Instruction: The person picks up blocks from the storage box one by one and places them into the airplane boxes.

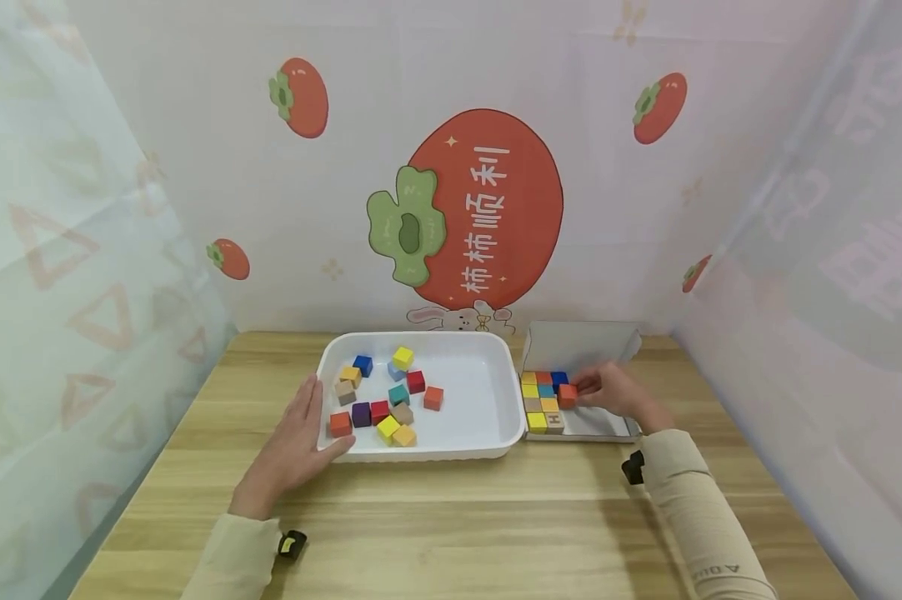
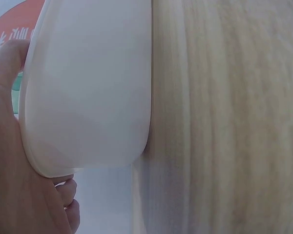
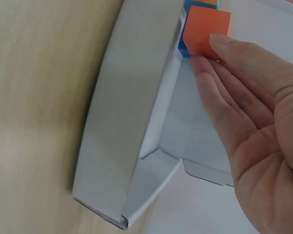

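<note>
My right hand (image 1: 614,392) pinches an orange-red cube (image 3: 205,29) between thumb and fingers, inside a white cardboard box (image 1: 601,423). Left of the held cube, rows of coloured cubes sit in the box, among them a yellow cube (image 1: 537,422) and a cube marked with an H (image 1: 554,422). A blue cube (image 3: 183,48) shows partly behind the held one in the right wrist view. My left hand (image 1: 289,442) rests on the near left corner of a white tray (image 1: 436,454), its fingers extended along the left side and its thumb on the front rim.
Several loose cubes lie in the tray, mostly towards its left, including a teal cube (image 1: 398,395) and an orange cube (image 1: 433,398). The box lid (image 1: 582,346) stands raised at the back. Tray and box sit side by side on a wooden table (image 1: 451,525), before a printed curtain (image 1: 331,200).
</note>
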Available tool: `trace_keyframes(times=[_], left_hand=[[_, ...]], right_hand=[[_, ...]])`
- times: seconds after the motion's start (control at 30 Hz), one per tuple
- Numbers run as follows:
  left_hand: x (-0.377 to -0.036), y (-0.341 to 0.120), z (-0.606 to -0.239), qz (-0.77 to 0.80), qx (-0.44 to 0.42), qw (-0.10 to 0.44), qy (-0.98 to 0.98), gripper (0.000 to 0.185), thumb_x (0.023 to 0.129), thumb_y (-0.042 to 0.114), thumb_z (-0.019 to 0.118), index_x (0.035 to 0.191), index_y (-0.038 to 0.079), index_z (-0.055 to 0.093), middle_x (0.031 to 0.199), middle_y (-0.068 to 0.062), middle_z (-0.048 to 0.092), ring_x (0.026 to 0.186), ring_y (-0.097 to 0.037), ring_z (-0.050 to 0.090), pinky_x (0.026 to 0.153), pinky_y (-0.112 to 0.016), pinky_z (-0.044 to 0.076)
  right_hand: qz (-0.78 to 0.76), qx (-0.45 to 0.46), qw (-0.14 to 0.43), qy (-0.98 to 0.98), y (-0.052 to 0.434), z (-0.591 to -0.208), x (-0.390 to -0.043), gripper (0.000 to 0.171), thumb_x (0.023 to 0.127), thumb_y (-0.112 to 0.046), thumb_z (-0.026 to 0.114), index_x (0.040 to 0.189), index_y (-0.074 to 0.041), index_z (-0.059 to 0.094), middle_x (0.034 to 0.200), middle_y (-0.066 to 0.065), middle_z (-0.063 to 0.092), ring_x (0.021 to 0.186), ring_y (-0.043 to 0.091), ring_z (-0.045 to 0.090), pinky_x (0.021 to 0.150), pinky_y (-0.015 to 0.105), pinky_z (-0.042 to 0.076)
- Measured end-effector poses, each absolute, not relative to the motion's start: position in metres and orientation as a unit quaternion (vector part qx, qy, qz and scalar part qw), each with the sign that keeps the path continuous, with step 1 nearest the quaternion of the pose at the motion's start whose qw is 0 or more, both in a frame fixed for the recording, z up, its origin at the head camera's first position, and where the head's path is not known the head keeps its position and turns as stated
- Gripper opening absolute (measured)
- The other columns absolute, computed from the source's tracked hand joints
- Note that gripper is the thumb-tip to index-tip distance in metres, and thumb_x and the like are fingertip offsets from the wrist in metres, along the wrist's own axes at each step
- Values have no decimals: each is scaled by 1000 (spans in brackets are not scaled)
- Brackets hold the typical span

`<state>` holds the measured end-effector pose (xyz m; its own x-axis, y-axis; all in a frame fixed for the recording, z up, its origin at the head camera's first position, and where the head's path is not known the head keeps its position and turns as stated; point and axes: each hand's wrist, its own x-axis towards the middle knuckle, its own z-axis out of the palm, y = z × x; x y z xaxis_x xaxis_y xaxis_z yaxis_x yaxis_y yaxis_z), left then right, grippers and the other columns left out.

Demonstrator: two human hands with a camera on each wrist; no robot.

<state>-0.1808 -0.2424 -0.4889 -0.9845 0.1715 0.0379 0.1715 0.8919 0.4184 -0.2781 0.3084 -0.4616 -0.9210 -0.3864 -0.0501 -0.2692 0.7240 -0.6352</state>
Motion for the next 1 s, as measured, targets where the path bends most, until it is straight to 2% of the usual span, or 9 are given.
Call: trace_keyframes(times=[0.27,0.6,0.83,1.0], left_hand=[[-180,-243,-494,-222,-96,5,-970,113,97,61,62,168,-1,1,178,-22,-3,164,-47,5,127,-69,21],[-180,-243,-494,-221,-97,4,-970,112,97,61,62,168,-1,1,178,-22,-3,164,-47,6,127,-69,21],[-179,-244,-495,-222,-98,7,-970,113,97,62,62,168,-1,1,178,-22,-3,164,-46,6,127,-69,22],[-179,-245,-493,-220,-95,8,-971,113,97,61,62,168,0,1,178,-21,-4,164,-46,6,126,-70,23]], right_hand=[[-321,-140,80,933,303,-470,-277,25,91,-1,79,115,4,75,109,18,79,101,30,76,89,44,65],[-291,-137,59,945,296,-471,-274,18,90,-5,82,106,2,77,102,14,79,94,26,75,87,46,64],[-260,-161,29,952,270,-444,-266,24,94,-9,78,113,6,77,107,18,79,97,30,76,86,47,65],[-262,-212,17,941,240,-421,-262,17,93,-7,78,108,1,79,101,11,80,92,24,77,82,41,67]])
